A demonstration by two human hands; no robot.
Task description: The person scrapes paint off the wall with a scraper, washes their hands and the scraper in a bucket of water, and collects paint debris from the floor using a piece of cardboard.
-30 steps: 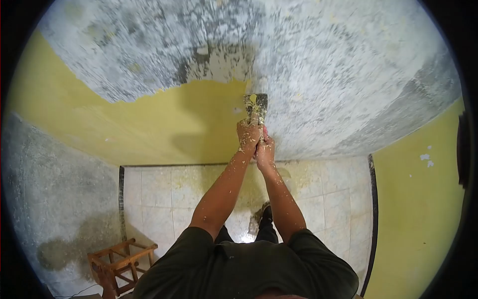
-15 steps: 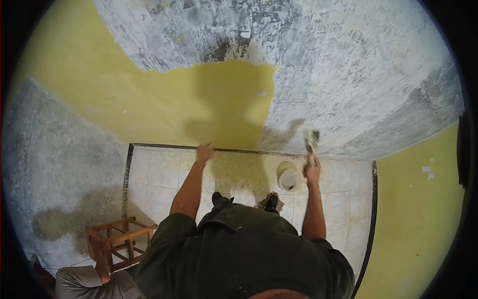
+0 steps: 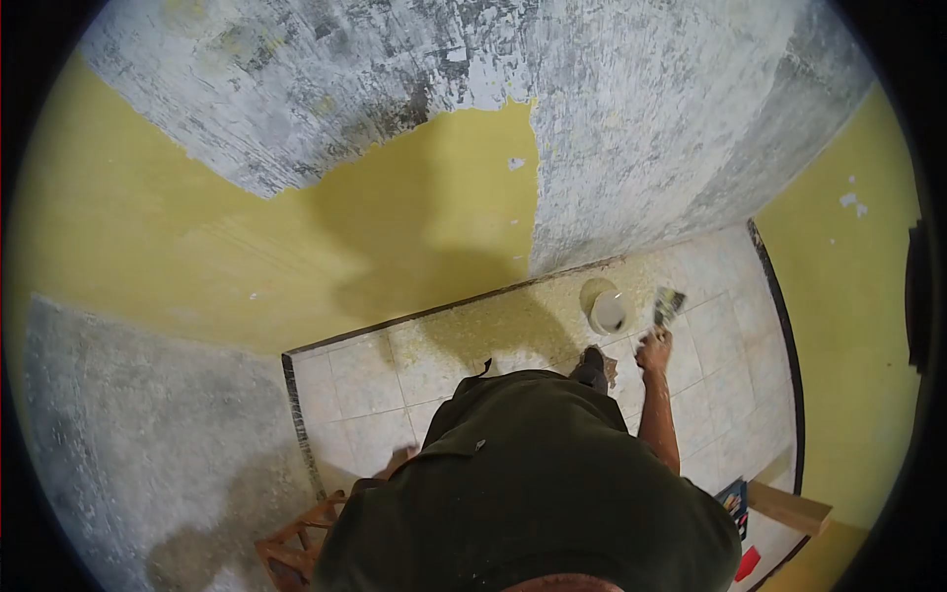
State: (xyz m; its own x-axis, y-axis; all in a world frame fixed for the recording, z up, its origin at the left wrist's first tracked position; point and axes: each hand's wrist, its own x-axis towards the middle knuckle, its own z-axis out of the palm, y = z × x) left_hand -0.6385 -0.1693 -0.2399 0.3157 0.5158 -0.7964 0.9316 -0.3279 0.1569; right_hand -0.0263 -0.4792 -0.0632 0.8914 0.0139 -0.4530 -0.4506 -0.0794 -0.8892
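Observation:
My right hand (image 3: 654, 350) is closed around the handle of a paint scraper (image 3: 669, 306), whose wide blade looks smeared with yellow and dark residue. The scraper is over the tiled floor, just right of a whitish bucket (image 3: 598, 318) that has something dark inside. Low beside my body, my left hand (image 3: 400, 460) shows only in part, and its fingers are hidden. In front of me the wall carries yellow paint (image 3: 473, 187) that ends in a ragged edge against bare grey-white plaster (image 3: 641, 138).
A wooden stool (image 3: 296, 543) stands at lower left, partly behind my shirt. At lower right are a wooden piece (image 3: 792, 508), a dark printed box (image 3: 733, 501) and a red item (image 3: 748, 563). Yellowish flakes litter the tiles (image 3: 473, 331) along the wall.
My view has turned. My right hand has lowered the scraper from near the wall to the bucket's right. My left hand has drawn back beside my body. A person at lower left is out of sight.

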